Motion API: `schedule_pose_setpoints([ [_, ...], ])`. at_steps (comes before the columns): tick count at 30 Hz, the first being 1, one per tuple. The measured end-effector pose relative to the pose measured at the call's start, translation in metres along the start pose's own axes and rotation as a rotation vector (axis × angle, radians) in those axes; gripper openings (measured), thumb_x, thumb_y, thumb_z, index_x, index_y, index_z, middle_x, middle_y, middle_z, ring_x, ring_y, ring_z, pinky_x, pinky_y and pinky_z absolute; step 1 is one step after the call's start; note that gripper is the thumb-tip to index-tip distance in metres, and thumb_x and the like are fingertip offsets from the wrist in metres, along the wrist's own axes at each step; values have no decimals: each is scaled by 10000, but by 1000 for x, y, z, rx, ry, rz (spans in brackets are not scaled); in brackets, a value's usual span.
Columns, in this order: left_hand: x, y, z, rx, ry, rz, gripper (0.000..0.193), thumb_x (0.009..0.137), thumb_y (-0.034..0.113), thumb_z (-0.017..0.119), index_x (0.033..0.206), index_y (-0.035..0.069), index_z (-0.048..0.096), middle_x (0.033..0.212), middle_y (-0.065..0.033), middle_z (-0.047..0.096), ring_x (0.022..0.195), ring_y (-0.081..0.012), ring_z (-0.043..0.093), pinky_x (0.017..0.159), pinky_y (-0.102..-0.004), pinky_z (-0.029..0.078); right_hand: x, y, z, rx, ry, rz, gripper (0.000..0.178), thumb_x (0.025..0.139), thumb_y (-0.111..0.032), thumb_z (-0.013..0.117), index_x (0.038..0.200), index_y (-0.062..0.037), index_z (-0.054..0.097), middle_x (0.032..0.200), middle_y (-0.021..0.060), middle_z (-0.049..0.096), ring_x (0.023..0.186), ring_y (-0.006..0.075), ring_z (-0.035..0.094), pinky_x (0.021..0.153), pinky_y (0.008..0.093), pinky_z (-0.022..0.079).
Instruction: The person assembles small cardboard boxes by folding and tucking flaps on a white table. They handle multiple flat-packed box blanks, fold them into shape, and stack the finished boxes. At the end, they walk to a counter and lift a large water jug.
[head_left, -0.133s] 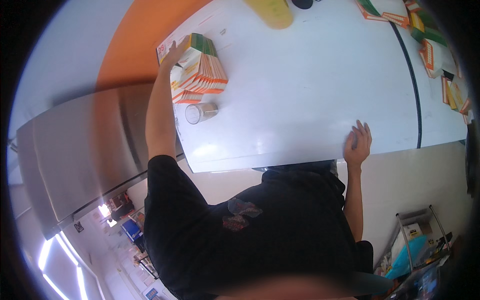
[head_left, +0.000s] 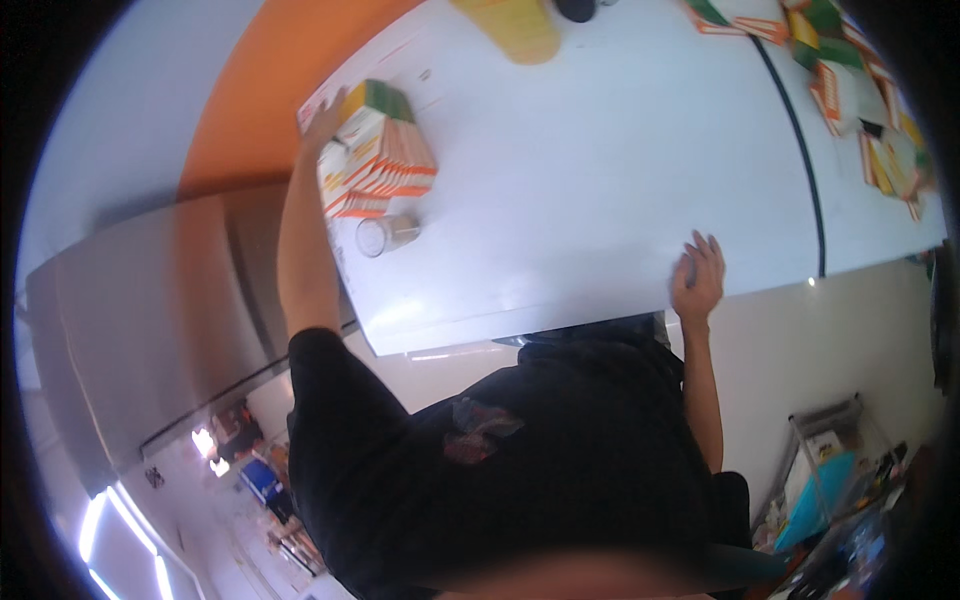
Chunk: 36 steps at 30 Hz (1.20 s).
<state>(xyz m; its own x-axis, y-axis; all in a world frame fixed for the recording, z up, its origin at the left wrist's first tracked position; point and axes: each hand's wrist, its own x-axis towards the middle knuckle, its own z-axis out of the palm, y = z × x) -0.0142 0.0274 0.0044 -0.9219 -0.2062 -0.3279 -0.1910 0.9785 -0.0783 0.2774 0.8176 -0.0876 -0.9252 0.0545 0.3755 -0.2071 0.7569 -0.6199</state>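
Note:
A row of flat folded cartons (head_left: 388, 160), white with orange, green and yellow parts, leans together at the table's left end. My left hand (head_left: 325, 122) is at the far left side of this row, fingers stretched out and slightly blurred. It touches or nearly touches the outer cartons; which, I cannot tell. Just nearer to me, a clear glass (head_left: 388, 235) lies on its side by the row's front end. My right hand (head_left: 698, 283) rests at the table's near edge on the right, fingers extended and holding nothing.
The white table (head_left: 560, 190) has a dark strip (head_left: 797, 140) across its right part. Beyond it lie more cartons (head_left: 850, 95) in a loose pile. A yellow container (head_left: 515, 30) stands at the far edge. A metal cabinet (head_left: 160, 310) stands left of the table.
The table and its things sit slightly farther left in the picture, as the view has shifted. My left hand has drawn back a little along the cartons' side. My right hand stays at the edge.

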Motion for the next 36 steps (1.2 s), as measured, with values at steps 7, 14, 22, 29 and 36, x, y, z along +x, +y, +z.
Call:
schedule_pose_setpoints([
  [7,-133,150,-72,-226,200,45,744,1001,476,577,1618,163,301,1668,-171,287,1546,-340,258,1241,-509,171,0,17,-24,96,31,44,156,881,-37,656,1032,-57,694,1261,114,689,1258,381,588,1032,462,497],
  [14,-325,348,-90,-629,62,371,707,1039,339,576,1626,96,268,1671,-132,308,1546,-277,262,1255,-406,186,36,67,-79,565,-220,419,252,933,-28,645,1183,-38,673,1154,75,714,937,185,679,803,309,551],
  [22,-458,456,49,-1143,-574,414,683,1050,305,594,1607,39,299,1644,-167,348,1496,-299,362,1222,-395,281,173,95,-155,772,204,474,415,951,-111,694,1330,7,572,1126,104,710,925,158,693,764,283,572],
  [29,-450,603,52,-1305,-613,473,702,1061,349,574,1616,45,270,1650,-194,319,1490,-328,366,1217,-404,292,261,128,-148,-176,63,-28,388,843,-248,779,1134,-9,685,1062,155,718,993,347,668,1049,501,425],
  [36,-413,628,20,-1589,-232,214,756,1046,556,491,1610,88,303,1609,-209,380,1464,-343,400,1175,-493,364,235,70,-219,128,-286,-232,281,804,-102,689,1082,-59,684,1057,131,704,1045,345,636,1154,534,342],
])
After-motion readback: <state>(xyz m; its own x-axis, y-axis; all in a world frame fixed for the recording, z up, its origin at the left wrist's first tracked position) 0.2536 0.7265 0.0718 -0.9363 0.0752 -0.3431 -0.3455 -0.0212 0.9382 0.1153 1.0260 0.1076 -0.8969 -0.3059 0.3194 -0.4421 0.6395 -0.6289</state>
